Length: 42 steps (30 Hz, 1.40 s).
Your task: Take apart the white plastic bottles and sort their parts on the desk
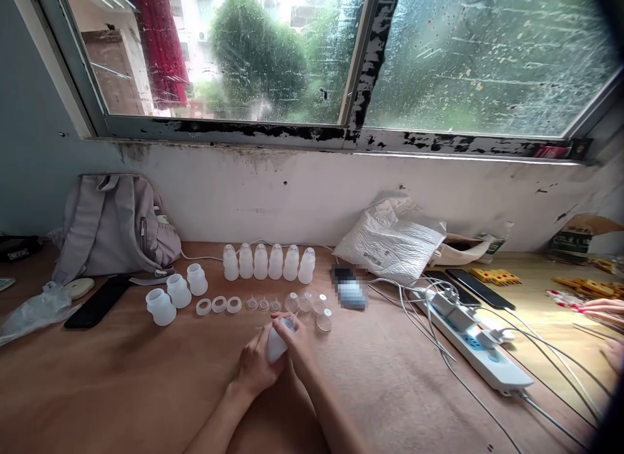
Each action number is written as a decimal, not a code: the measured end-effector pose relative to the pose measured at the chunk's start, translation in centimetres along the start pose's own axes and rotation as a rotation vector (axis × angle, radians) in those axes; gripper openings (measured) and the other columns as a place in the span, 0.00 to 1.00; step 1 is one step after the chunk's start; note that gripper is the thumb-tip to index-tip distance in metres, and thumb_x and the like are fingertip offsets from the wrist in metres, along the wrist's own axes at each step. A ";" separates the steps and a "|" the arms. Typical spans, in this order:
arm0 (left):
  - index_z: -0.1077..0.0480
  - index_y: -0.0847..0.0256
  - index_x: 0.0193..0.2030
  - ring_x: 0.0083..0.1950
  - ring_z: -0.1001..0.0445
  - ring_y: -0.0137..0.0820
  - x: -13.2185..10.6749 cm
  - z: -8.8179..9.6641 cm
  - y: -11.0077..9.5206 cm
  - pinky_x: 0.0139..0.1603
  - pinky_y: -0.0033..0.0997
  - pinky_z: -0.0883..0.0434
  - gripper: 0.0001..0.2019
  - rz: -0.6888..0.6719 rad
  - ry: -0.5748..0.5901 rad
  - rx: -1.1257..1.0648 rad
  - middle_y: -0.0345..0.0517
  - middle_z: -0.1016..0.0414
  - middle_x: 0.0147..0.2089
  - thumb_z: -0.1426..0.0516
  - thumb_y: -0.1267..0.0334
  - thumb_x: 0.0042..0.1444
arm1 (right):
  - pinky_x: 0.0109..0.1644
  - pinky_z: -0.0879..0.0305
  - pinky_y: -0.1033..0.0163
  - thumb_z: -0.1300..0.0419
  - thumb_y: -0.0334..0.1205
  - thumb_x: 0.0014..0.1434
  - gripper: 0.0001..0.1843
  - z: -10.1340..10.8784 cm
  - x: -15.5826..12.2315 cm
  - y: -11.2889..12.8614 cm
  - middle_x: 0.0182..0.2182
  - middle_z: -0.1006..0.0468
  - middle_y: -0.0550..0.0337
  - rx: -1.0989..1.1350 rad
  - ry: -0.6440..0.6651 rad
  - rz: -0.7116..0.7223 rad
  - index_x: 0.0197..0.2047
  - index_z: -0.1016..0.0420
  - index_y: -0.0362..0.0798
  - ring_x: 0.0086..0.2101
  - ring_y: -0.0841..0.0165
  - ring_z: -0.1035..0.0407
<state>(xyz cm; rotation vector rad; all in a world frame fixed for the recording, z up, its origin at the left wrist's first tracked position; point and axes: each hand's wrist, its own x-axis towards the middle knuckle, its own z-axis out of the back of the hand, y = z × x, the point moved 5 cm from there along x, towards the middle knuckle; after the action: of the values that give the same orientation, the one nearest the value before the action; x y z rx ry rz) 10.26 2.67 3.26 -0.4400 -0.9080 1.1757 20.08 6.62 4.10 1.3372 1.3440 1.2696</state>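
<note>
Both my hands meet at the table's middle on one white plastic bottle [275, 345]. My left hand [254, 365] wraps round its body. My right hand [298, 340] pinches its top end with fingers closed. Behind them lie small clear caps [306, 303], white rings [219, 304] and small clear nipple-like pieces [263, 304] in a row. Further back stands a row of several assembled white bottles [268, 262]. Three open white bottle bodies [177, 291] sit to the left.
A grey backpack [114, 223] leans on the wall at left, with a black phone [97, 302] and a plastic bag [36, 311] near it. A white bubble mailer [390, 239], a power strip [475, 347] with cables and two phones [475, 287] lie right. Another person's hand [602, 307] shows at the right edge.
</note>
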 end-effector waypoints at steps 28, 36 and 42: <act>0.41 0.63 0.43 0.20 0.32 0.27 -0.9 -2.0 -0.5 0.18 0.25 0.38 0.19 0.570 0.566 -1.236 0.44 0.33 0.28 0.54 0.49 0.54 | 0.22 0.47 0.68 0.38 0.46 0.46 0.11 2.1 1.1 -0.1 0.20 0.35 0.64 0.424 0.066 -0.142 0.25 0.29 0.45 0.21 0.74 0.43; 0.36 0.64 0.45 0.36 0.31 0.34 0.4 0.1 -0.4 0.35 0.30 0.34 0.21 0.376 0.230 -0.928 0.48 0.31 0.35 0.45 0.51 0.48 | 0.29 0.40 0.64 0.37 0.46 0.43 0.13 4.4 2.3 -1.3 0.27 0.28 0.60 0.528 -0.118 -0.126 0.32 0.24 0.48 0.26 0.70 0.37; 0.37 0.59 0.45 0.46 0.34 0.39 1.4 2.8 1.1 0.49 0.37 0.39 0.23 0.140 -0.150 -0.290 0.49 0.31 0.44 0.40 0.56 0.42 | 0.27 0.41 0.65 0.35 0.45 0.40 0.14 4.4 2.5 -2.1 0.26 0.27 0.59 0.478 -0.132 -0.152 0.31 0.23 0.48 0.26 0.69 0.35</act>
<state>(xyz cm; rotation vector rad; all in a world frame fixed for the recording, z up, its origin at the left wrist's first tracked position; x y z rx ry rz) 7.49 3.96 4.66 -0.6645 -1.2010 1.2206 23.91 9.65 1.68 1.5703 1.6834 0.7679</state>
